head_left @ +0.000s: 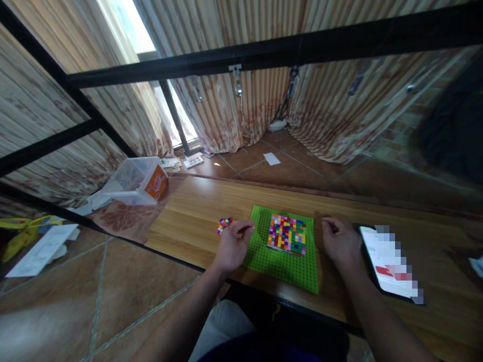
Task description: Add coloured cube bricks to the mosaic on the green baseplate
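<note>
A green studded baseplate (287,276) lies on the wooden table, carrying a square block of multicoloured small bricks (287,234) in its middle. Over the plate's left edge is my left hand (233,246), thumb and forefinger drawn together; anything between them is too small to make out. Just beyond that hand sits a small pile of loose bricks (225,224), partly hidden by it. To the right of the plate, my right hand (341,242) rests near the table with its fingers curled into a pinch. Whatever it may hold cannot be seen.
A phone (388,266) with a lit screen lies right of my right hand. Beyond the table's left end stands a clear plastic box (132,183) with an orange label. A black metal frame (226,58) crosses in front of the curtains (256,30).
</note>
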Tool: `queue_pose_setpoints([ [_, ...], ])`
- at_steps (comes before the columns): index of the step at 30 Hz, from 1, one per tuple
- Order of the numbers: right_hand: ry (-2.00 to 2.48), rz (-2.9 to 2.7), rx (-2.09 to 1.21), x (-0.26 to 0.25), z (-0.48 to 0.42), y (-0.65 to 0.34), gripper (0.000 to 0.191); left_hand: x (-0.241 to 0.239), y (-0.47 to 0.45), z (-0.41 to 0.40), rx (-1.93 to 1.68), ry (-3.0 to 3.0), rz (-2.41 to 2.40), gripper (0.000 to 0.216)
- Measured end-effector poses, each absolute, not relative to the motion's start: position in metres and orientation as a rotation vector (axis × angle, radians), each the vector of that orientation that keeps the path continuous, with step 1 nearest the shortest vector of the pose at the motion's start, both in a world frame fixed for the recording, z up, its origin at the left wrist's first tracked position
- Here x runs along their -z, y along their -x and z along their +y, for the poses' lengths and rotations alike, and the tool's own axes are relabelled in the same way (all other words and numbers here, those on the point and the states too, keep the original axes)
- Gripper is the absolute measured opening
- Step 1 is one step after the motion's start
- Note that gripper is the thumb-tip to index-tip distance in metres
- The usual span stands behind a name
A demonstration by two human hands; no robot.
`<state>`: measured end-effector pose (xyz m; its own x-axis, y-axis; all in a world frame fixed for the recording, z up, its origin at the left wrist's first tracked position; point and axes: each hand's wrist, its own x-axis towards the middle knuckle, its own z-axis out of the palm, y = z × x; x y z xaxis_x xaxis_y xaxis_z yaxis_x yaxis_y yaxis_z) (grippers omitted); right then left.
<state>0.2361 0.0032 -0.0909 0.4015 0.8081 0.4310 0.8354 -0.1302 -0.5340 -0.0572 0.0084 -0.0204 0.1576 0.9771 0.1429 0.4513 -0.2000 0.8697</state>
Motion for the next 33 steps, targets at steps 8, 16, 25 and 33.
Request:
queue_pose_setpoints([
  [8, 1.908, -1.385, 0.054, 0.088, 0.004, -0.234, 0.031, 0.002, 0.013, 0.007, -0.880, -2.118, 1.305, 0.018],
  [16, 1.913, -1.378, 0.039, 0.085, 0.003, -0.233, 0.031, 0.012, -0.002, 0.013, -0.892, -2.274, 1.394, 0.015],
  [25, 1.904, -1.378, 0.036, 0.085, 0.004, -0.233, 0.031, 0.022, -0.010, 0.017, -1.010, -2.096, 1.430, 0.010],
  [33, 1.883, -1.382, 0.053, 0.088, 0.004, -0.234, 0.030, 0.020, -0.011, 0.015, -1.082, -2.042, 1.444, 0.011],
])
